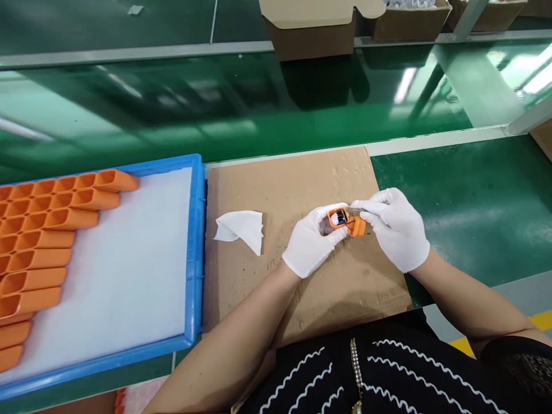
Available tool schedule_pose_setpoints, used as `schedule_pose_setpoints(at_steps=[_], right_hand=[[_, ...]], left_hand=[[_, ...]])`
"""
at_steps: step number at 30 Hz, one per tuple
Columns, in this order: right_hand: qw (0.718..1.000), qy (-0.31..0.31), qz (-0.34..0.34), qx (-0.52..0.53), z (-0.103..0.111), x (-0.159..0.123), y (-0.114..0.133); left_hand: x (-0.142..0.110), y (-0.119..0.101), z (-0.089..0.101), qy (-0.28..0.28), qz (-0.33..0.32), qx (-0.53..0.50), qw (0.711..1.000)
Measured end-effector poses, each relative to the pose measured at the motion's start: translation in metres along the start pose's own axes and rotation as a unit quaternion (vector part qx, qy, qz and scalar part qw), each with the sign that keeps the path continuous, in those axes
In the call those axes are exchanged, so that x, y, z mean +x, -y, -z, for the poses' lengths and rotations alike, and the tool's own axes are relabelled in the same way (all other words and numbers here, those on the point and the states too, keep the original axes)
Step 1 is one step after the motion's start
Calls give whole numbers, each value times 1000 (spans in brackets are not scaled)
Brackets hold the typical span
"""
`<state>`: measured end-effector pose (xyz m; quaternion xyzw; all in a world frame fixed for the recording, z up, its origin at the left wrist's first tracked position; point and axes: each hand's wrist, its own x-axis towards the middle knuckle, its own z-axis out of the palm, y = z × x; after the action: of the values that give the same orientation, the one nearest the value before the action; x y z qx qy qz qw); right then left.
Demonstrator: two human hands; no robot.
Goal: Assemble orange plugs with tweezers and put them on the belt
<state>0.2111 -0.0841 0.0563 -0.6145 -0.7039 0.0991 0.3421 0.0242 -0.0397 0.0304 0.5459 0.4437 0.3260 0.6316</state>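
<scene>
We work at a green bench [470, 195] beside a glossy green conveyor belt [215, 109] that mirrors the ceiling lights. A flat sheet of brown cardboard [302, 264] covers the bench in front of us. Over its middle our left hand [311, 241], in a white glove, is closed around a small orange housing [345, 221] with a dark part showing in its open end. Our right hand [394, 227], also gloved, pinches the housing's right end with its fingertips — both hands meet on the piece, just above the cardboard.

A crumpled white wipe [241, 229] lies on the cardboard, left of the hands and apart from them. Further left sits a blue tray [196, 253] lined with white foam; rows of orange shells [43, 230] fill its left part, overlapping like tiles. Beyond the belt, on a metal rail, stand open brown cartons [314, 26] — one holds white items, too small to tell.
</scene>
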Motion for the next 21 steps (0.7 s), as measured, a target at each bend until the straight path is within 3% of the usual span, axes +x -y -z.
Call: schedule_pose_setpoints(at_steps=[6, 9, 21], right_hand=[[979, 75, 55, -181, 11, 4, -5], [959, 78, 94, -255, 11, 3, -5], [948, 78, 90, -297, 12, 3, 0]], left_hand=[[3, 1, 6, 53, 15, -40, 998], [5, 3, 6, 52, 13, -46, 998], [4, 6, 5, 46, 2, 8, 999]])
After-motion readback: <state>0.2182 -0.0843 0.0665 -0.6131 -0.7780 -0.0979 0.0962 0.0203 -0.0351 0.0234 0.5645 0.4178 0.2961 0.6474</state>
